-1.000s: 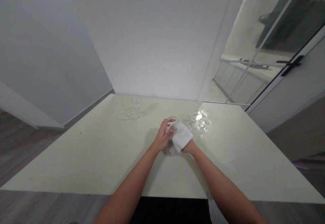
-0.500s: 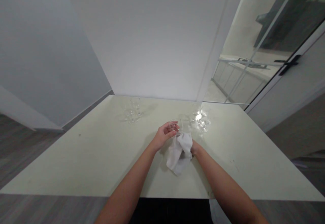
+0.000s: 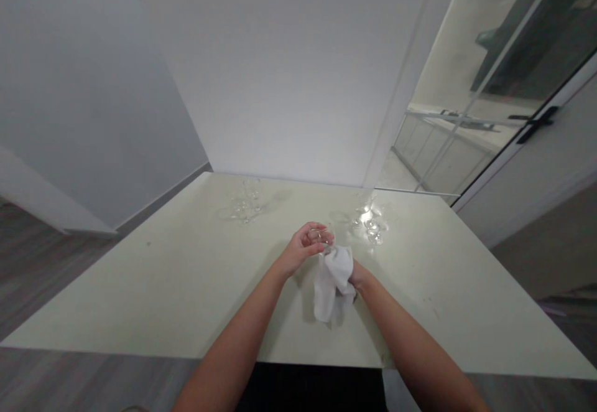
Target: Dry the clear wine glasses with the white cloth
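My left hand (image 3: 303, 247) is curled round a clear drinking glass (image 3: 323, 235), held over the table in front of me. A white cloth (image 3: 333, 281) hangs from my right hand (image 3: 358, 274), bunched at the top against the near end of the glass. The cloth hides most of my right fingers, and its lower end droops toward the table. Because the glass is transparent, its exact shape is hard to make out.
Several clear glasses (image 3: 246, 201) stand on the table's far left part. More clear glasses (image 3: 369, 220) catch the light at the far right. The pale table (image 3: 153, 294) meets a white wall panel (image 3: 280, 88); a glazed door with a black handle (image 3: 536, 124) is on the right.
The cloth's hanging end has swung slightly to the right and folded differently as my right hand works it against the glass. My left hand keeps its hold; the view has shifted slightly.
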`<state>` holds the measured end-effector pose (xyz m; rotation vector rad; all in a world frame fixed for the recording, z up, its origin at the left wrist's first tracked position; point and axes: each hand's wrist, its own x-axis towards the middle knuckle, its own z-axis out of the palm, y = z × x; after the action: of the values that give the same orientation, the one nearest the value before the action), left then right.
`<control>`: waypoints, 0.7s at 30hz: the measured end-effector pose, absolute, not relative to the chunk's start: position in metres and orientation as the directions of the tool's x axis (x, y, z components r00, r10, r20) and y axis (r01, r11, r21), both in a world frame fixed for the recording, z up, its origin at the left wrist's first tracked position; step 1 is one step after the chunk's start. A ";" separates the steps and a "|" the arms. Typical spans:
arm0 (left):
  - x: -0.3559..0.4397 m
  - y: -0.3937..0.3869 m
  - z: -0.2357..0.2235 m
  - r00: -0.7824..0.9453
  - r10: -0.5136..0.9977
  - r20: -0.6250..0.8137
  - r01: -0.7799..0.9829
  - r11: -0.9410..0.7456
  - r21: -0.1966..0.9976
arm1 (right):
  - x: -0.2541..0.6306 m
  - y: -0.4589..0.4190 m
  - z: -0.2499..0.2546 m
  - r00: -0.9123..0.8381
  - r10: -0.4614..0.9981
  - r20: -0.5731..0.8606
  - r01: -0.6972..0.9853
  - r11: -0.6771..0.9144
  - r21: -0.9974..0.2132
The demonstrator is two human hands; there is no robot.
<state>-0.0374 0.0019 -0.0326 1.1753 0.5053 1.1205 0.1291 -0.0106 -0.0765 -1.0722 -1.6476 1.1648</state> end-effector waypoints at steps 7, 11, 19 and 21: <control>-0.033 0.009 -0.040 0.113 0.987 0.118 -0.232 -0.090 0.969 | 0.123 0.002 -0.077 -0.358 0.909 0.212 0.160 0.284 -0.945; -0.038 0.002 -0.033 0.368 0.915 0.168 -0.399 -0.008 0.917 | 0.134 -0.002 -0.089 -0.382 0.923 0.040 0.041 0.060 -0.997; -0.035 0.009 -0.036 0.133 0.976 0.170 -0.212 -0.140 0.967 | 0.121 0.005 -0.079 -0.322 0.926 0.197 0.149 0.255 -0.955; -0.036 0.008 -0.037 0.153 0.974 0.166 -0.260 -0.122 0.958 | 0.123 0.003 -0.078 -0.319 0.928 0.192 0.169 0.254 -0.952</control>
<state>-0.0357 0.0081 -0.0366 1.2006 0.8241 1.2920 0.1226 0.0028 -0.0782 -1.0229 -1.6881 1.1405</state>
